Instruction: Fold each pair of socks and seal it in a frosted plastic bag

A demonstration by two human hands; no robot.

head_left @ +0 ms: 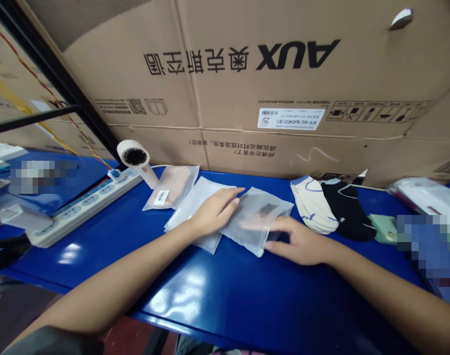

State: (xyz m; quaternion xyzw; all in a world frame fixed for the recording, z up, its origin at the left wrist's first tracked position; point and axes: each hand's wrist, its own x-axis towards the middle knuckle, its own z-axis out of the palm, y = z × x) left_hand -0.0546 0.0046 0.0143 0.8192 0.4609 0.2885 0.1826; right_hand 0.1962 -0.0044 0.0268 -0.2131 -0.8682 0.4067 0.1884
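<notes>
A frosted plastic zip bag [247, 227] with small dark print lies tilted between my two hands. My left hand [213, 211] rests at its left side, palm down with fingers stretched out, over more frosted bags [200, 195] stacked on the table. My right hand [302, 241] has hold of the bag's right edge. Its fingers show faintly through the plastic, and its thumb is at the near corner; whether the fingers are inside or behind the bag I cannot tell. Left of the stack lies a filled bag [171, 187] with something beige inside and a barcode label.
Cream socks [313, 204] and black socks [346, 209] lie right on the blue table [180, 296], beside a green packet [383, 228]. A handheld fan [136, 155] and a power strip [87, 202] stand left. A large cardboard box [225, 88] walls the back.
</notes>
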